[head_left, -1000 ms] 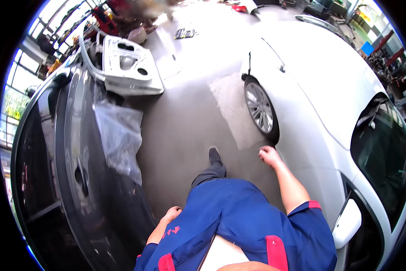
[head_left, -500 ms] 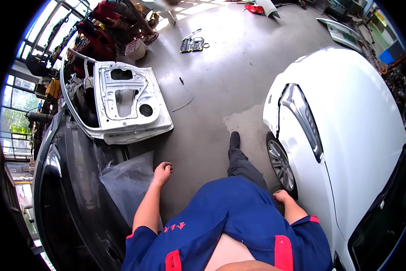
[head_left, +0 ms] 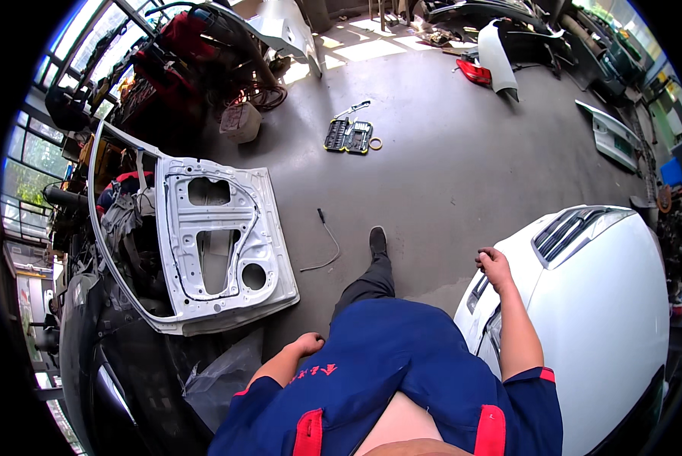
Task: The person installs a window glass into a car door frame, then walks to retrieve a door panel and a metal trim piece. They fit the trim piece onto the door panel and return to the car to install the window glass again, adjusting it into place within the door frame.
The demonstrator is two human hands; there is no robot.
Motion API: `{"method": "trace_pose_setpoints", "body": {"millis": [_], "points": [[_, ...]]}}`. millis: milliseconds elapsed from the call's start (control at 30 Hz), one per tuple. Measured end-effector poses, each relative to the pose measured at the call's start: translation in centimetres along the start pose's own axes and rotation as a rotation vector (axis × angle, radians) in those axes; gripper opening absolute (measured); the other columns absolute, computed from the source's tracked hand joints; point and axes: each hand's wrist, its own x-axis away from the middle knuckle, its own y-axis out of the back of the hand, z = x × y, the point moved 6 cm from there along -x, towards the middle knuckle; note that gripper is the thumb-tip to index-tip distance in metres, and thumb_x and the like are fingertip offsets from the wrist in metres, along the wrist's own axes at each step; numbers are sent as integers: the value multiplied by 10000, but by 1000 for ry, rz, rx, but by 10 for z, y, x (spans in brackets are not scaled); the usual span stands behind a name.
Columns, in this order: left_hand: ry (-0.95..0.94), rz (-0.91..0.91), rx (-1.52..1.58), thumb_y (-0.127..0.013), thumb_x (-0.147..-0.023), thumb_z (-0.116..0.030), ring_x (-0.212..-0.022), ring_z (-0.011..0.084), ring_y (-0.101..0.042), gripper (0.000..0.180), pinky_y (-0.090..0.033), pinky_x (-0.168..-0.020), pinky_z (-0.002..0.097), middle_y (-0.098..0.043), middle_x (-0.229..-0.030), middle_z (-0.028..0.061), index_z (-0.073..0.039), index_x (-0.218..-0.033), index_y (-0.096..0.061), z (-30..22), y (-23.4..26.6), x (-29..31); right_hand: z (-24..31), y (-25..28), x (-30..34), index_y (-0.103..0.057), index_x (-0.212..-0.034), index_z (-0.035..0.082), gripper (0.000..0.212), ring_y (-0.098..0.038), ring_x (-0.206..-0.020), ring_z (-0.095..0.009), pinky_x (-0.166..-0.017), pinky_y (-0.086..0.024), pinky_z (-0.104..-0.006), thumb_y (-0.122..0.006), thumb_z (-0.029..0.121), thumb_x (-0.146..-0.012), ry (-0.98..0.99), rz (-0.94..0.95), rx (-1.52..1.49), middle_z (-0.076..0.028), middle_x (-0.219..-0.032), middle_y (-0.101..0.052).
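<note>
Right hand (head_left: 494, 266): fingers curled in loosely. Can't tell if anything small is inside. Left hand (head_left: 308, 344): back up, fingers partly bent and mostly hidden, so can't tell how closed it is or whether it holds anything.

White car (head_left: 584, 327) is just right of the right hand, its front corner behind that forearm in view; can't tell if they touch. Plastic (head_left: 223, 380), clear and crumpled, sits left of the left hand and a bit nearer the body, beside the dark car (head_left: 151, 380). Door (head_left: 223, 218), white bare shell, is ahead-left of the left hand, near it.

Between the hands and ahead: one shoe (head_left: 377, 242) on the floor (head_left: 424, 190). Cable (head_left: 322, 216) lies just ahead of the left hand. Farther out past both hands: open tool case (head_left: 348, 137) with a tape ring (head_left: 376, 148) at its right side. Red lamp (head_left: 474, 73) is well ahead of the right hand.
</note>
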Motion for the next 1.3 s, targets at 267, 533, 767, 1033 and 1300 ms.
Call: {"method": "trace_pose_setpoints", "body": {"millis": [267, 533, 767, 1033, 1300], "points": [[-205, -460, -58, -496, -841, -231, -1046, 348, -610, 344, -461, -943, 393, -661, -1057, 215, -21, -1045, -675, -270, 374, -113, -57, 11, -71, -671, -1045, -22, 301, -630, -706, -177, -584, -482, -317, -583, 161, -823, -553, 125, 319, -114, -882, -689], [-229, -583, 143, -491, -861, -202, -978, 287, -646, 312, -486, -894, 363, -685, -1013, 162, -22, -1052, -659, -408, 598, -240, 56, -2, -250, -581, -1019, -16, 182, -616, -675, -207, -558, -477, -320, -519, 111, -905, -743, 38, 150, -110, -832, -636], [-33, -167, -33, -494, -846, -254, -1053, 301, -619, 363, -468, -941, 374, -668, -1083, 175, -54, -1094, -668, -449, 593, -288, 264, 5, -553, -596, -1120, -28, 291, -601, -704, -148, -593, -479, -284, -564, 132, -879, -405, 20, 206, -85, -839, -645], [174, -302, 203, -480, -841, -280, -1097, 344, -590, 399, -452, -963, 399, -642, -1118, 220, -34, -1098, -660, -516, 696, -382, 514, -29, -820, -564, -1147, -23, 285, -576, -708, -115, -627, -483, -247, -540, 154, -925, -65, 72, 142, -67, -868, -634], [39, -328, 48, -493, -824, -260, -1068, 313, -612, 359, -470, -938, 401, -650, -1106, 198, -54, -1046, -685, -665, 938, -518, 543, -73, -919, -582, -1144, -17, 302, -628, -751, -162, -614, -508, -285, -554, 169, -908, -511, 162, 398, -90, -897, -657]]}}
